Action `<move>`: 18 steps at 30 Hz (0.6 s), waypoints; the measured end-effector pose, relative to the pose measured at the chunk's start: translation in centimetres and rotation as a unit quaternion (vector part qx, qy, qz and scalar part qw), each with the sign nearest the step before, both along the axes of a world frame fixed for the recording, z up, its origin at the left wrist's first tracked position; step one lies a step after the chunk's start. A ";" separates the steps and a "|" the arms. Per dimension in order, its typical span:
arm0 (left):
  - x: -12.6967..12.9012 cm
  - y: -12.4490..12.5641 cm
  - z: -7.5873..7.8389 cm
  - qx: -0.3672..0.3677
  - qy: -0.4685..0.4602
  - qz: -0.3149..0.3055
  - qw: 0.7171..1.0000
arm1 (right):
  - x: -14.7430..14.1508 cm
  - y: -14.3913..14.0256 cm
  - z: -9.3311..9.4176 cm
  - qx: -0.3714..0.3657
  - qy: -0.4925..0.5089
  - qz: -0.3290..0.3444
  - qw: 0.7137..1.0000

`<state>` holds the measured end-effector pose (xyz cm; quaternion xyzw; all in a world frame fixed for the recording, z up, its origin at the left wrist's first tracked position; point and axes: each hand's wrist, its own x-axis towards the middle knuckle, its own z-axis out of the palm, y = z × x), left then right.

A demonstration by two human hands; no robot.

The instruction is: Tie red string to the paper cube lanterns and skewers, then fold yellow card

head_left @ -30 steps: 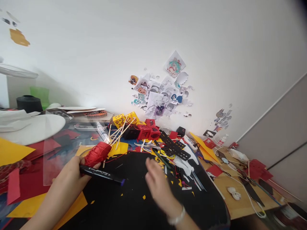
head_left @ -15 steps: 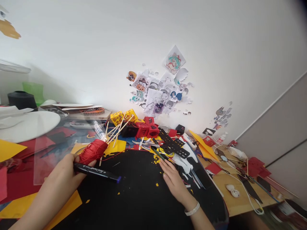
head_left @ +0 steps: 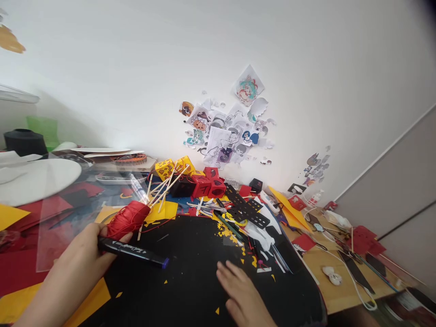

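Black marker [head_left: 132,250] sits gripped in the left hand [head_left: 80,261], which also clasps a spool of red thread [head_left: 127,220], low at the near left over the black sheet [head_left: 190,281]. Right hand [head_left: 243,297] lies open and flat on that sheet, fingers spread among yellow paper scraps [head_left: 227,233]. Farther back stand wooden sticks [head_left: 163,186], 2 yellow paper cubes [head_left: 173,167] and red paper cubes [head_left: 209,184], with cartoon cutouts [head_left: 223,136] on the wall.

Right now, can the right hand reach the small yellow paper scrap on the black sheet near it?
Probably yes. The right hand lies flat and empty on the black sheet, and the small yellow paper scrap lies just beside it, with nothing between them.
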<state>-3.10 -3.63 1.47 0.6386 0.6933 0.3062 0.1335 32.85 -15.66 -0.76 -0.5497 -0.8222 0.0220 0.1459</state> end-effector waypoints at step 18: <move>0.1 -0.2 0.7 -0.005 -0.016 -0.004 1.000 | 0.1 -1.1 -1.8 0.102 -0.080 -0.036 0.991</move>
